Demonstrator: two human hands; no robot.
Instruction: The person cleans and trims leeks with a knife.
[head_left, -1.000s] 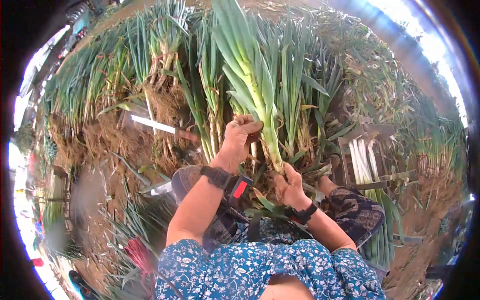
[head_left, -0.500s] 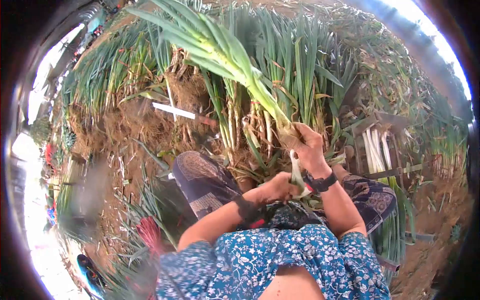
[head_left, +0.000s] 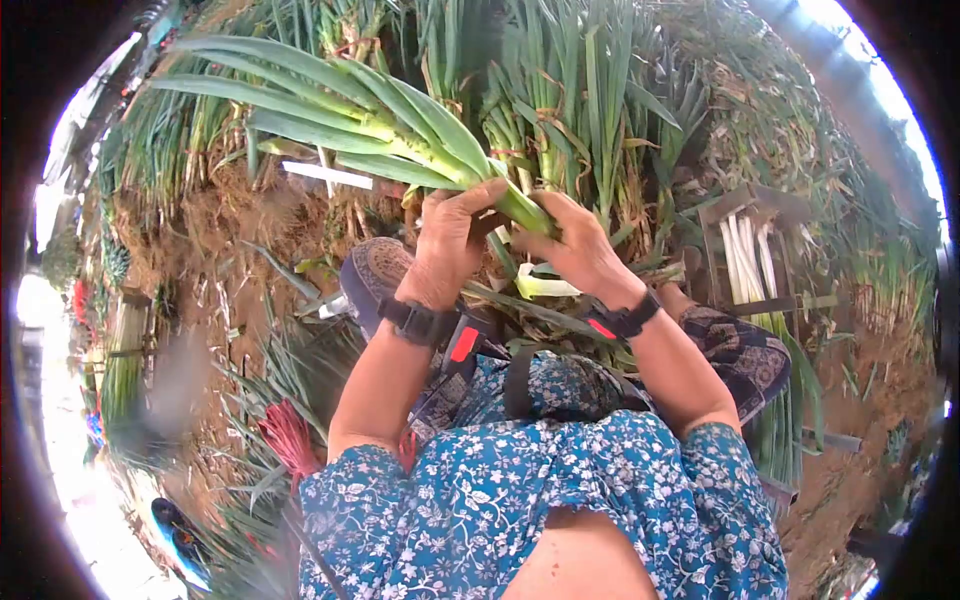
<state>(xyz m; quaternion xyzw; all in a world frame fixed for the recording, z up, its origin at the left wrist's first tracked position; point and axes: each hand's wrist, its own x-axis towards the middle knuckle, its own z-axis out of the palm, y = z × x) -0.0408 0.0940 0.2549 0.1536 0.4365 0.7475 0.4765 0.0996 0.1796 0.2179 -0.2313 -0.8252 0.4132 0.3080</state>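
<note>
A large green onion [head_left: 440, 155] lies slanted before me, its leaves fanned toward the upper left. My left hand [head_left: 448, 245] is closed round its stalk, just below where the leaves spread. At the lower end of the stalk, my right hand [head_left: 580, 245] grips with thumb and fingers; the root end is hidden by that hand. Below the right hand is a pale strip of peeled leaf [head_left: 545, 285], among other scraps by my lap.
Tied bunches of green onions [head_left: 560, 110] stand in front. To the right, a rack [head_left: 765, 205] holds several white-stemmed onions. A bundle of red ties [head_left: 288, 440] hangs at my left side. A white bar [head_left: 328, 176] sits ahead on the left. Leaf litter covers the soil.
My left hand has moved up from my lap and taken hold of the stalk. The onion has come lower and tilted flatter, leaves toward the left. The pale strip now lies below the right hand.
</note>
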